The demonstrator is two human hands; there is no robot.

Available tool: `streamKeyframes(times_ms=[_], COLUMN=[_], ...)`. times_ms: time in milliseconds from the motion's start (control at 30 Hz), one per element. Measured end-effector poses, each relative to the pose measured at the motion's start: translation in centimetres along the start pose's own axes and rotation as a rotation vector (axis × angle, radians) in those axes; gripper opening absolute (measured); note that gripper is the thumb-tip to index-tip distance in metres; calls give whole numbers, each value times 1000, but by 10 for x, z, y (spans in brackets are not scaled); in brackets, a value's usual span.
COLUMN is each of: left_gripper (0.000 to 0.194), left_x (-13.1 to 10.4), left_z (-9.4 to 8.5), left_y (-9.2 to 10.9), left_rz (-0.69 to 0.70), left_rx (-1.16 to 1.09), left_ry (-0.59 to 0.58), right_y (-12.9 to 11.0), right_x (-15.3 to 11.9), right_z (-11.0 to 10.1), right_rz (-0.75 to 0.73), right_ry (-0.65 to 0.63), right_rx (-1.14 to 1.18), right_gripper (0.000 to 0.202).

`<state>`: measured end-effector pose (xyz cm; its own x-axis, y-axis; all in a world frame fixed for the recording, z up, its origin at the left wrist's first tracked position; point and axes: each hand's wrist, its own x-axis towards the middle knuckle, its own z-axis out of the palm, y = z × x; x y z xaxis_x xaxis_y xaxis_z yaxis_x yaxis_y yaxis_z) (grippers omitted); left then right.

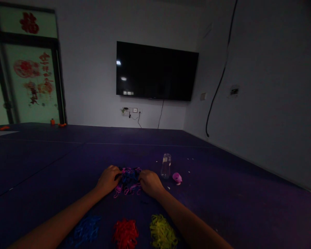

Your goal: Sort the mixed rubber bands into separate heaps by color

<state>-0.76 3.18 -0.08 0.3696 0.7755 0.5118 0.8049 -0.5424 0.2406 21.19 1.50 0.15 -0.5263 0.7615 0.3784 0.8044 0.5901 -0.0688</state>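
Note:
A loose heap of rubber bands [129, 177], mostly dark blue with pink and black ones, lies on the dark purple table [67, 155]. My left hand [109, 178] is at the heap's left side, fingers curled and pressed into the bands. On the opposite side my right hand [150, 182] has its fingers bent onto the bands too. Both sets of fingertips are partly hidden among the strands. Nearer to me are three sorted piles: blue bands [86, 229], red bands [125, 233] and yellow bands [162, 232].
Right of my right hand stands a clear bottle [166, 166] without a lid, and beside it lies a pink cap [177, 178]. Small white scraps are scattered near them. Orange objects [62, 125] sit at the far left edge. A television [157, 72] hangs on the wall beyond.

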Motion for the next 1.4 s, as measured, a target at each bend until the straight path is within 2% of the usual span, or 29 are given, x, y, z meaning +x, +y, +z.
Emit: streamKeyframes(times_ms=[300, 600, 867, 1033, 1267, 1400], left_gripper=[16, 15, 18, 19, 18, 10], left_x=[1, 0, 1, 0, 0, 0], left_z=[0, 0, 0, -2, -4, -4], left_y=[-2, -5, -7, -5, -6, -6], left_rz=[-31, -82, -111, -113, -230, -204], left_rx=[42, -83, -147, -98, 26, 33], left_ry=[2, 88, 99, 119, 147, 148], right_y=[0, 0, -3, -2, -3, -3], right_x=[0, 0, 0, 0, 0, 1], right_z=[1, 3, -2, -1, -1, -1], right_rz=[-27, -38, -35, -36, -50, -39], right_ry=[10, 21, -6, 12, 12, 2], right_rx=[-14, -18, -11, -8, -16, -24], right_gripper=[25, 24, 26, 25, 27, 26])
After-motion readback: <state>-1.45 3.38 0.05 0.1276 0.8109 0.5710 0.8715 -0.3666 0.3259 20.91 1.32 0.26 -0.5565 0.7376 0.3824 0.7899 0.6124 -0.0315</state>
